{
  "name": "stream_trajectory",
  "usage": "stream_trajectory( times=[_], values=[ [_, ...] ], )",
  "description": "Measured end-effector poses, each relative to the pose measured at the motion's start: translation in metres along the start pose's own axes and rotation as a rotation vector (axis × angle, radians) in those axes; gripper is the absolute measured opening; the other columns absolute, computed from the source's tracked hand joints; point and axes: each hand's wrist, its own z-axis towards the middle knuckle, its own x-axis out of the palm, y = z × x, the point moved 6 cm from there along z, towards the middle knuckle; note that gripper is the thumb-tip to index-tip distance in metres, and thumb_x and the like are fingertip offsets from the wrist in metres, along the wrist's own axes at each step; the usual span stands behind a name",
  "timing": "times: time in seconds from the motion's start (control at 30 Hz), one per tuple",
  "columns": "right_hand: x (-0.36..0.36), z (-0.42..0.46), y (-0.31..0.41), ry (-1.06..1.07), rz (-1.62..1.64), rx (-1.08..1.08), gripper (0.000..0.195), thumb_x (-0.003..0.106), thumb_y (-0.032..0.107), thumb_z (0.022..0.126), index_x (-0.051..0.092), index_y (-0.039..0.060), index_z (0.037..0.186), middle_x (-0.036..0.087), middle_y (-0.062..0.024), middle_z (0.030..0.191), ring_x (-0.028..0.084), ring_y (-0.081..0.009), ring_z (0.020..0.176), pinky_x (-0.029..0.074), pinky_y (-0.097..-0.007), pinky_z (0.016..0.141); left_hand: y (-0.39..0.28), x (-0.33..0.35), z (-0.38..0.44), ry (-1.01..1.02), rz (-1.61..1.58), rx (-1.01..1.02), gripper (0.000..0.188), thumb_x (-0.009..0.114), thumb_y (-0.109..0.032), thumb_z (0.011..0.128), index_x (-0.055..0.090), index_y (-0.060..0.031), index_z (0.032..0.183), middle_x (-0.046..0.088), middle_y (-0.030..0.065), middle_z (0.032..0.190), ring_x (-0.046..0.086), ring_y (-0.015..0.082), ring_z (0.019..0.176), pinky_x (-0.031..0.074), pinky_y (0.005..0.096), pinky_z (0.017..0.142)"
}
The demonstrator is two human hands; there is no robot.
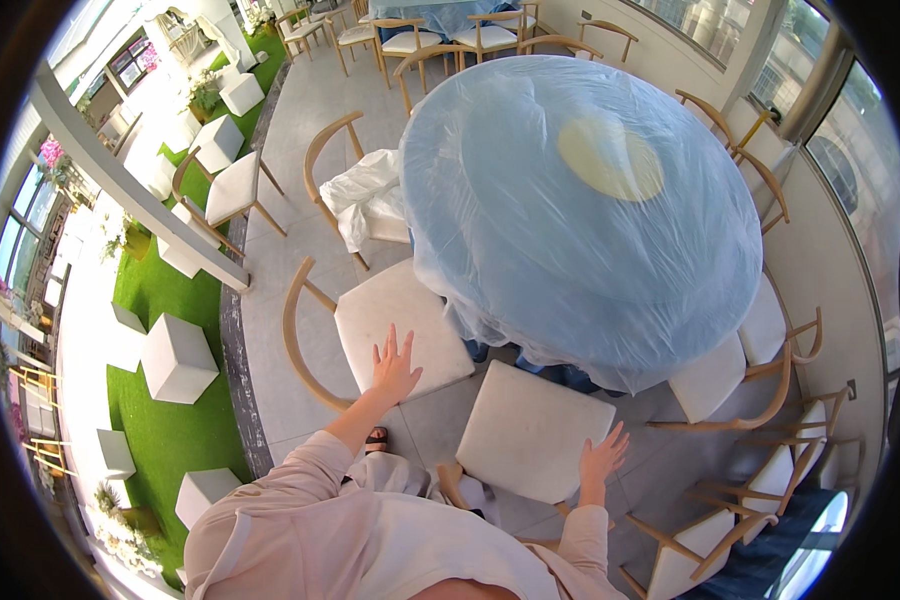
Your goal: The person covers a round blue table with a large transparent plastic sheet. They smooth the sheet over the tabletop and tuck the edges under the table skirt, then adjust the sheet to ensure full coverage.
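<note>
My left hand (pixel 394 369) is spread over the cream seat of a wooden chair (pixel 379 330), holding nothing; whether it touches the seat I cannot tell. My right hand (pixel 602 454), fingers apart and empty, is beside the right edge of a second cream-seated chair (pixel 538 431) directly before me. Beyond both chairs stands a round table (pixel 525 217) with a blue cloth under clear plastic sheeting. A pale yellow disc (pixel 610 159) shows through the plastic. Crumpled white fabric or sheeting (pixel 364 193) hangs over another chair to the table's left.
More wooden chairs (pixel 720 375) ring the table, and several others (pixel 769 480) crowd the lower right. A white slanted post (pixel 142 187) and white cubes (pixel 178 358) on green turf (pixel 157 435) are at left. A windowed wall (pixel 832 277) runs along the right.
</note>
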Motion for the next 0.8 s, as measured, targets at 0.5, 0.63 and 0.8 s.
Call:
stream_trajectory(
  times=[0.5, 0.63, 0.8],
  values=[
    [0.122, -0.236, 0.407, 0.001, 0.183, -0.627, 0.077, 0.066, 0.018, 0.084, 0.021, 0.0131, 0.146, 0.025, -0.0294, 0.144, 0.034, -0.0421, 0.129, 0.027, -0.0541, 0.105, 0.386, -0.196, -0.099, -0.542, -0.394, -0.021, 0.062, 0.067, -0.009, 0.081, 0.039, -0.0067, 0.136, 0.016, 0.0219, 0.150, 0.041, 0.0384, 0.127, 0.038, 0.0453, 0.102],
    [0.138, -0.286, 0.551, -0.038, 0.120, -0.935, 0.072, 0.064, 0.017, 0.084, 0.024, 0.0117, 0.144, 0.028, -0.0271, 0.143, 0.038, -0.0404, 0.126, 0.030, -0.0508, 0.104, 0.489, -0.235, -0.151, -0.637, -0.301, -0.193, 0.052, 0.066, -0.008, 0.083, 0.045, -0.0044, 0.130, 0.024, 0.0201, 0.147, 0.047, 0.0365, 0.121, 0.043, 0.0418, 0.097],
    [0.163, -0.284, 0.644, 0.004, 0.186, -0.998, 0.070, 0.064, 0.016, 0.084, 0.027, 0.0109, 0.143, 0.031, -0.0238, 0.142, 0.041, -0.0380, 0.124, 0.033, -0.0498, 0.102, 0.572, -0.216, -0.183, -0.672, -0.447, -0.494, 0.042, 0.064, -0.008, 0.084, 0.052, -0.0056, 0.124, 0.027, 0.0191, 0.145, 0.049, 0.0348, 0.114, 0.043, 0.0412, 0.095]
  ],
)
